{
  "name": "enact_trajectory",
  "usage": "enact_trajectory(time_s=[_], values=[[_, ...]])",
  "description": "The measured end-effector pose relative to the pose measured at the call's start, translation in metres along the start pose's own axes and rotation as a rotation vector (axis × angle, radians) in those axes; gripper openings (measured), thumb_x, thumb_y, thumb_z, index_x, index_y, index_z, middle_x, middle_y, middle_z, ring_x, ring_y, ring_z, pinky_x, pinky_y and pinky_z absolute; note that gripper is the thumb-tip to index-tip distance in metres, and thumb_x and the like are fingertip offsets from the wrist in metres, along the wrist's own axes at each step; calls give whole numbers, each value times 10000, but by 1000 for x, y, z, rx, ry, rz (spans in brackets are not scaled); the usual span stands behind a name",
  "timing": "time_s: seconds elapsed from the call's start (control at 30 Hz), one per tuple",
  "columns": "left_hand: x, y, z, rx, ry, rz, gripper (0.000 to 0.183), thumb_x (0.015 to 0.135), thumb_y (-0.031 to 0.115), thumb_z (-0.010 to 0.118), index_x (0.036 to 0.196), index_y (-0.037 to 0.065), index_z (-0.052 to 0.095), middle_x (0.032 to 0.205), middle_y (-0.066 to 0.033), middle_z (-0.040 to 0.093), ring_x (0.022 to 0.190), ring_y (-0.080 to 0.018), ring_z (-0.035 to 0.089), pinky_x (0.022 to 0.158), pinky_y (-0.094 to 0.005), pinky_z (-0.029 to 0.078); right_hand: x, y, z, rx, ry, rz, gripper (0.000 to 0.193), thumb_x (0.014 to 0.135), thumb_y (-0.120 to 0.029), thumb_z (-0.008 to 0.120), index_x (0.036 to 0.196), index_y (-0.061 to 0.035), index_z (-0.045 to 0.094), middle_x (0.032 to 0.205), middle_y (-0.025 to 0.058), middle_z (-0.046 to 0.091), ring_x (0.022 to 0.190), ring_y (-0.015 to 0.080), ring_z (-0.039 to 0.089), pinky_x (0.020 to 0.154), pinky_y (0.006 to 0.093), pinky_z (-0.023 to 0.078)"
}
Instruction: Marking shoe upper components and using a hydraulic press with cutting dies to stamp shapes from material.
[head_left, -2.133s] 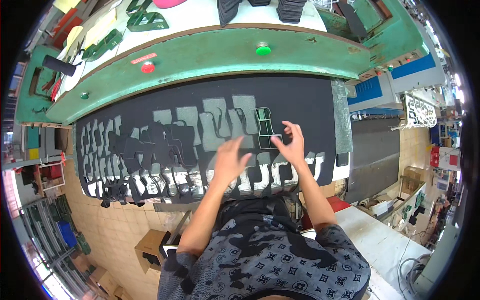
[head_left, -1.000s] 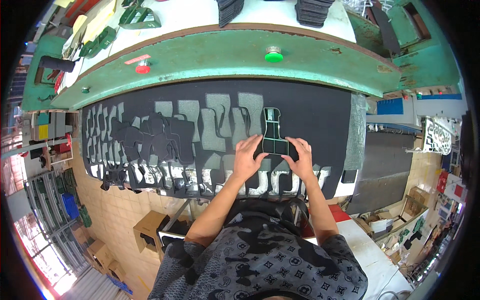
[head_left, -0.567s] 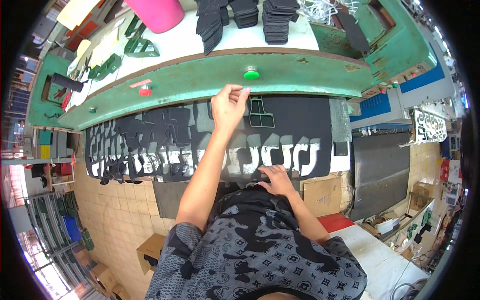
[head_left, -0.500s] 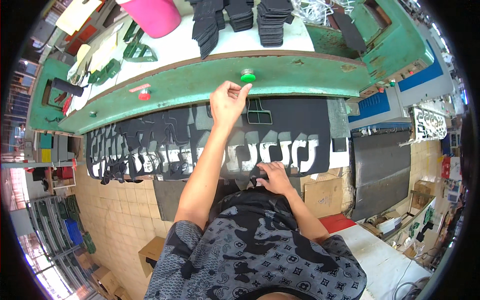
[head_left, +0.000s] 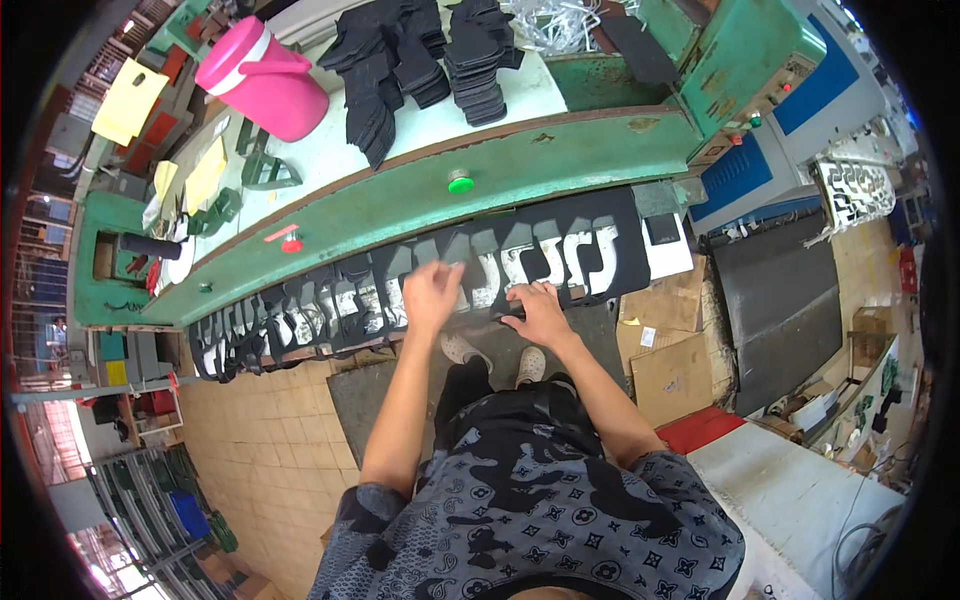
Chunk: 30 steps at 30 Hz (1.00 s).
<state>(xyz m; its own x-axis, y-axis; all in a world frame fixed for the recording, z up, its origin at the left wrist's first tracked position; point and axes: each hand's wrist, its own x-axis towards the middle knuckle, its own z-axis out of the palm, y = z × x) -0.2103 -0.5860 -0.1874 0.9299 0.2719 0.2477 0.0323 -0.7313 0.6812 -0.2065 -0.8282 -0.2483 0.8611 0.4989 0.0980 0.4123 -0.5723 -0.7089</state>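
Note:
A dark sheet (head_left: pixel 622 240) lies across the green machine's bed, with rows of curved cut-outs showing white and grey beneath. My left hand (head_left: pixel 430 298) is over the middle of this sheet, its fingers curled and thumb toward the cut-outs. A dark blur beside its fingertips hides whether it holds anything. To its right, my right hand (head_left: pixel 543 318) rests at the sheet's near edge with fingers stretched and thumb apart. Beyond both hands, a green push button (head_left: pixel 460 183) sits on the machine's green beam (head_left: pixel 380 208).
Stacks of black cut pieces (head_left: pixel 475 70) and a pink jug (head_left: pixel 265 85) stand on the white tabletop behind the beam. A red button (head_left: pixel 291 244) is farther left. Flattened cardboard (head_left: pixel 670 370) lies to the right, near a dark panel (head_left: pixel 780 290).
My left hand has come down from the green button to the sheet. My right hand has moved forward onto the sheet's near edge. The green-edged cutting frame no longer shows clearly.

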Motion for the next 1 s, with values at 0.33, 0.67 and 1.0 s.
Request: enact_trajectory(time_s=[0.33,0.67,1.0], values=[[-87,-61,-12,275,-151,17,518,883,388,817,1162,-36,719,1087,-212,728,1072,-405,682,982,-491,503,-16,-3,5,-79,82,-88,585,809,-225,886,1300,-70,608,1168,121,728,1169,340,626,1111,476,406],[-81,-64,-6,287,-82,63,573,874,471,818,1118,-32,691,1078,-226,705,1060,-434,664,966,-509,507,5,-17,10,-161,4,79,613,782,-294,904,1279,-70,623,1207,110,677,1172,339,591,1023,470,426],[-90,-55,-28,225,-216,-36,607,841,519,842,1175,42,673,1035,-185,745,998,-351,703,954,-491,447,-15,-27,2,-100,-64,57,574,774,-454,909,1117,-80,641,900,66,698,989,306,636,925,451,405]])
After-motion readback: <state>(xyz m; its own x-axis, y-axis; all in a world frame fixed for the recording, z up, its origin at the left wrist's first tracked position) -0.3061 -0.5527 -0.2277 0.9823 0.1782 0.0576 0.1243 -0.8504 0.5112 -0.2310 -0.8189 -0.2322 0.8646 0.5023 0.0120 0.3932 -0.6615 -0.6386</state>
